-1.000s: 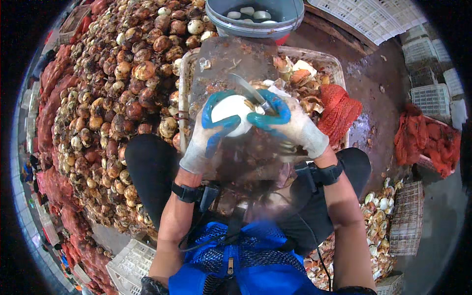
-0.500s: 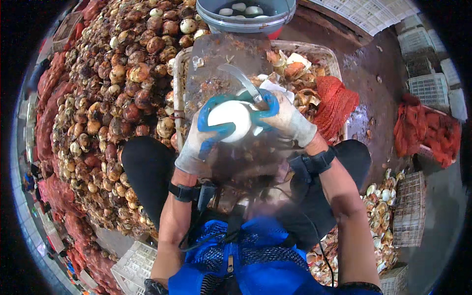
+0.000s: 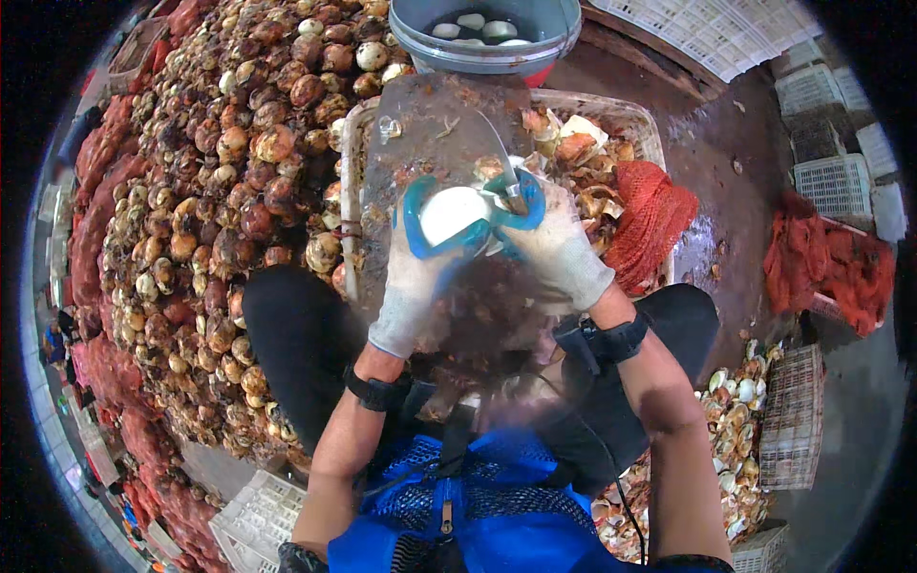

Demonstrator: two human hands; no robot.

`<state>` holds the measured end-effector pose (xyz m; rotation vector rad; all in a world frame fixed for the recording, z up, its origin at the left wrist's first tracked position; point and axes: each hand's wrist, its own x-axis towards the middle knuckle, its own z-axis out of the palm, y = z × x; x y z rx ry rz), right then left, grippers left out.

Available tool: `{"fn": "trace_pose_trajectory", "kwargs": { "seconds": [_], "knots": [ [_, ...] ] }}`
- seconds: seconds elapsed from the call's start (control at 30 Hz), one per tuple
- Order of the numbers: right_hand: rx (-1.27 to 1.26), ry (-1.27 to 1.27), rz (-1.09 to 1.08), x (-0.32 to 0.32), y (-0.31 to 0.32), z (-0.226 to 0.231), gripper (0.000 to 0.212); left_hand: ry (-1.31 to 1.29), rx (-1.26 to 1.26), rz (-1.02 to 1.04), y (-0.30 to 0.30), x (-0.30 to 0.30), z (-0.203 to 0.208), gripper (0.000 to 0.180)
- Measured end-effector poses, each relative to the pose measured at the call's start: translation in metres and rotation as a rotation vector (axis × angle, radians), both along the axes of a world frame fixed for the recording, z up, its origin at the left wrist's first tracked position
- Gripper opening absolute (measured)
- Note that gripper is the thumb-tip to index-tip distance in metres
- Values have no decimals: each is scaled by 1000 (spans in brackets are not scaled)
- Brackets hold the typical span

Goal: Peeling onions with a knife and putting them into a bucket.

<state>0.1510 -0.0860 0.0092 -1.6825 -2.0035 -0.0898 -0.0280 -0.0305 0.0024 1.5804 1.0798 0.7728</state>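
Note:
A peeled white onion [image 3: 453,215] sits in my left hand [image 3: 417,250], whose gloved fingers wrap round its side. My right hand [image 3: 551,229], in the same kind of white glove with blue-green fingers, grips a knife [image 3: 501,143] with a curved blade pointing up and away. The right fingertips also meet the onion's right side. Both hands hover over a dirty board [image 3: 441,119] that lies across a pale crate [image 3: 351,191]. Onion skins and scraps [image 3: 583,153] fill the crate's right part, and a red mesh bag [image 3: 648,215] hangs over its right rim.
Unpeeled onions [image 3: 210,220] lie in a large heap on the left. Beyond the board stands a grey bucket [image 3: 485,59] with peeled onions in dark water. On the right are stacked crates [image 3: 834,186], red netting [image 3: 826,263], a tilted crate [image 3: 792,415] and a peel pile [image 3: 731,430].
My left hand has turned and shifted right with the onion, which shows a smaller face. The knife blade has swung more upright in my right hand.

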Motion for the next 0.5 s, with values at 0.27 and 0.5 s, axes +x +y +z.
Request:
{"fn": "trace_pose_trajectory", "kwargs": {
  "seconds": [0.27, 0.5],
  "knots": [
    [-409, 1003, -157, -8, 5, 25, 24, -235, -151, 17, 16, -4, 2, 80],
    [-456, 318, -371, 32, 13, 26, 32, -756, -583, -63, 10, -12, 7, 65]
  ]
}}
